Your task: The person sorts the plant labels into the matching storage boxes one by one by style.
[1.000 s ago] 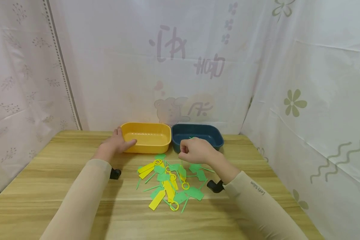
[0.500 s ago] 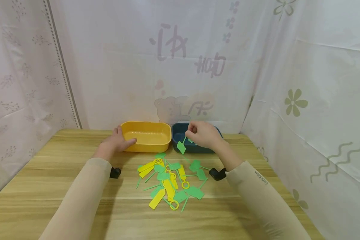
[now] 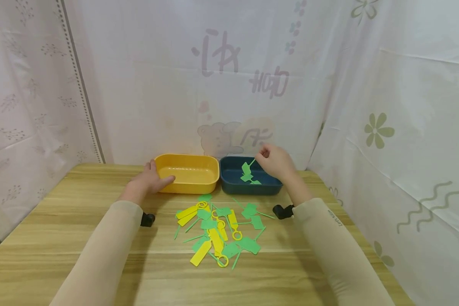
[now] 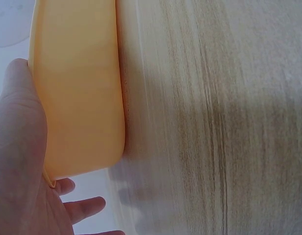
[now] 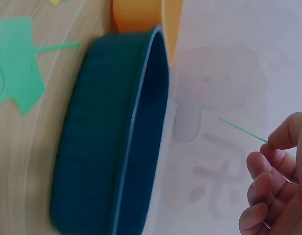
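Note:
My right hand (image 3: 277, 161) pinches the thin stem of a green plant label (image 3: 246, 168) between thumb and forefinger, its other fingers curled. The label's flat head hangs over the dark blue bin (image 3: 252, 188), where more green labels (image 3: 255, 182) lie. In the right wrist view only the thin stem (image 5: 241, 129) shows. My left hand (image 3: 147, 180) rests on the front left corner of the yellow bin (image 3: 187, 188). Its thumb lies over the rim, and the fingers (image 4: 85, 208) stretch loosely outside the end wall.
On the wooden table (image 3: 168, 280), in front of the bins, lie mixed green labels (image 3: 248, 245) and yellow tags with ring ends (image 3: 200, 253). Both bins stand side by side at the back, near a printed curtain (image 3: 157, 85).
My right hand has lifted the green label from the pile and carried it up and right over the dark blue bin. The left hand stays on the yellow bin.

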The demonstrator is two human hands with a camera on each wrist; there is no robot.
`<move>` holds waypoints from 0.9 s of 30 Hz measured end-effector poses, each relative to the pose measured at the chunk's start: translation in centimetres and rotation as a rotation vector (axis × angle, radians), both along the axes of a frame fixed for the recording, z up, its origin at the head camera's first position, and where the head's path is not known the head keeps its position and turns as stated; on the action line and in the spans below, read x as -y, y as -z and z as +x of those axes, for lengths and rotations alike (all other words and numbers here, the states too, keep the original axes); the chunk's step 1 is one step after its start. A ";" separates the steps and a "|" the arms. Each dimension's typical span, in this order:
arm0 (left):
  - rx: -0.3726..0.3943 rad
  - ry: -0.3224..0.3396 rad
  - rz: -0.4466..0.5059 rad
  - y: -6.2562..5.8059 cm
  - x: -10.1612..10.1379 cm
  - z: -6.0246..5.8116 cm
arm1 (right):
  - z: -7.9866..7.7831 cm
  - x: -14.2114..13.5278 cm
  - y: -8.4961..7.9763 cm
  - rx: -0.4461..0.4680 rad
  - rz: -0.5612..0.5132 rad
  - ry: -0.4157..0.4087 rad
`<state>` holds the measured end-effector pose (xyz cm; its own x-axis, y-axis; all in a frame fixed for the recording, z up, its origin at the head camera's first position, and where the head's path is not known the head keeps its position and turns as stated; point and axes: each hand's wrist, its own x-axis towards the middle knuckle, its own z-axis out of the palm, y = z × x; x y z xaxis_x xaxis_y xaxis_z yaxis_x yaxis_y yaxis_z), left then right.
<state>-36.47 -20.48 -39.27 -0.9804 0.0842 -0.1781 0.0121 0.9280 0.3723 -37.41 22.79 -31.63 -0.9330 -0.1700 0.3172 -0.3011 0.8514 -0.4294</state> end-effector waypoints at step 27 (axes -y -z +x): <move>-0.010 -0.006 -0.008 0.4 0.2 -0.3 | -0.2 -2.7 2.6 0.147 0.082 0.076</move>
